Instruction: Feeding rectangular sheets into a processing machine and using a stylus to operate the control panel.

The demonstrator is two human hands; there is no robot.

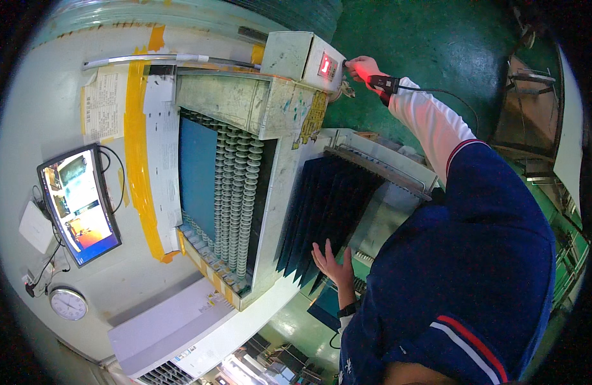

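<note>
My right hand [363, 68] reaches to the side of a white control box [288, 55] with a red lit display [326, 65]. Its fingers are closed together at the box's side, around a small dark part I cannot make out. A black cabled device [383, 83] sits on that wrist. My left hand [334, 267] is open, fingers spread, beside the lower edges of several dark blue panels [322, 205] hanging in a row; whether it touches them I cannot tell. Left of the panels, a blue board [198, 173] stands in the machine opening beside columns of pale rollers [237, 192].
The machine's pale housing [270, 192] stands between the rollers and the panels. A metal-edged rack [386, 170] holds the panels near my body. A monitor [79, 204] and a round clock [69, 303] hang on the wall. Green floor [424, 45] lies beyond my right arm.
</note>
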